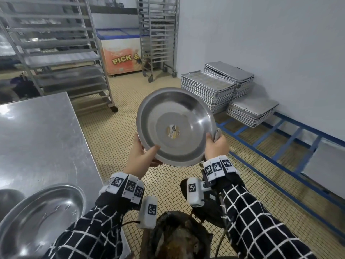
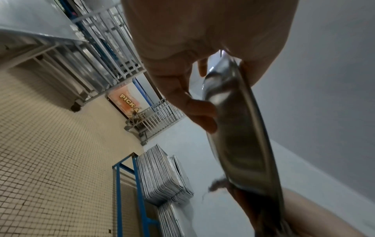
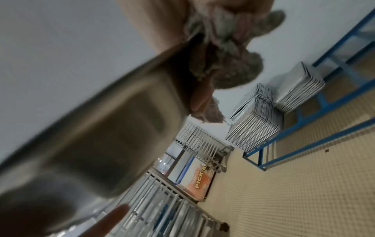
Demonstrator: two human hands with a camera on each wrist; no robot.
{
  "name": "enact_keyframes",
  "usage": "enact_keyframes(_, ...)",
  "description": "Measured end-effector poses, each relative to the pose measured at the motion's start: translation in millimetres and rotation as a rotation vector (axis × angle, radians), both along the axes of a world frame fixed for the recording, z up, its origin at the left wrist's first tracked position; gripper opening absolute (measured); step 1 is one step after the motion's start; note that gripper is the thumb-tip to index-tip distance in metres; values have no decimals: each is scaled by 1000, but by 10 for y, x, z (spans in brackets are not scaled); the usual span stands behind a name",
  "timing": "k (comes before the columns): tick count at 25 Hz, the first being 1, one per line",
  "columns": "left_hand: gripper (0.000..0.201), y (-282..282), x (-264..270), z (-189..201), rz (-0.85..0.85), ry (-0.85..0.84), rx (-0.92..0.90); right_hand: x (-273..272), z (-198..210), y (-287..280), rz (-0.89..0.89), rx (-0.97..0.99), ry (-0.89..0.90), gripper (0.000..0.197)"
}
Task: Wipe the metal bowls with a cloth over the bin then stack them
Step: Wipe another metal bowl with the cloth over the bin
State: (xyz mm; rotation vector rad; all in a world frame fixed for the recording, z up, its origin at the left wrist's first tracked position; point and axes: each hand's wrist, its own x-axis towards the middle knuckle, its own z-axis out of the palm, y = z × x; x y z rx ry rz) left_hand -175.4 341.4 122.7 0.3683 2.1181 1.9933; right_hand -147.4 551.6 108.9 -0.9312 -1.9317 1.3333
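I hold a shallow metal bowl point(image 1: 175, 126) tilted up in front of me, its inside facing me with a round sticker at its centre. My left hand point(image 1: 143, 156) grips the lower left rim, thumb inside the bowl point(image 2: 239, 144), fingers behind. My right hand point(image 1: 215, 144) holds the right rim with a grey cloth point(image 1: 217, 134) bunched against the bowl's back. The cloth point(image 3: 227, 52) shows crumpled between my fingers in the right wrist view, against the bowl point(image 3: 97, 128). A second metal bowl point(image 1: 41, 221) lies on the steel table point(image 1: 37, 131) at lower left. The dark bin point(image 1: 179, 238) stands below my arms.
Tall wheeled tray racks point(image 1: 56, 53) stand behind the table and at the back point(image 1: 158, 34). A chest freezer point(image 1: 121, 51) sits against the far wall. Stacks of baking trays point(image 1: 209, 90) rest on a low blue frame point(image 1: 280, 146) along the right wall. The floor is tiled.
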Motion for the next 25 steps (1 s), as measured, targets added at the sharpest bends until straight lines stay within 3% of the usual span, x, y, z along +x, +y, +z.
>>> enact_keyframes(2,22,56,50,13,51,-69,56,-4,9,-128,37,-25,40,19)
enact_keyframes(4,18,37,-1,-5,150,-120,117,17,-5,-189,119,-9,6,23)
enact_keyframes(6,22,-19,-72,-20,208,-117,111,74,-29,-205,247,80,-144,29)
enact_keyframes(8,22,-77,-125,-61,220,-96,70,149,-64,-207,351,288,-359,30)
enact_keyframes(10,22,-113,-145,-109,218,-78,42,204,-77,-252,365,450,-452,24)
enact_keyframes(12,25,-128,-129,-131,217,-57,20,227,-63,-388,437,495,-415,34)
enact_keyframes(15,30,-125,-110,-142,194,-47,0,256,-101,-754,715,450,-303,57)
enact_keyframes(18,34,-123,-123,-76,166,-44,27,366,-231,-1015,884,718,-273,50)
enact_keyframes(21,33,-193,-170,-5,167,-47,58,396,-387,-820,877,871,-305,59)
enact_keyframes(25,23,-254,-181,21,137,-17,101,349,-508,-450,695,1004,-432,62)
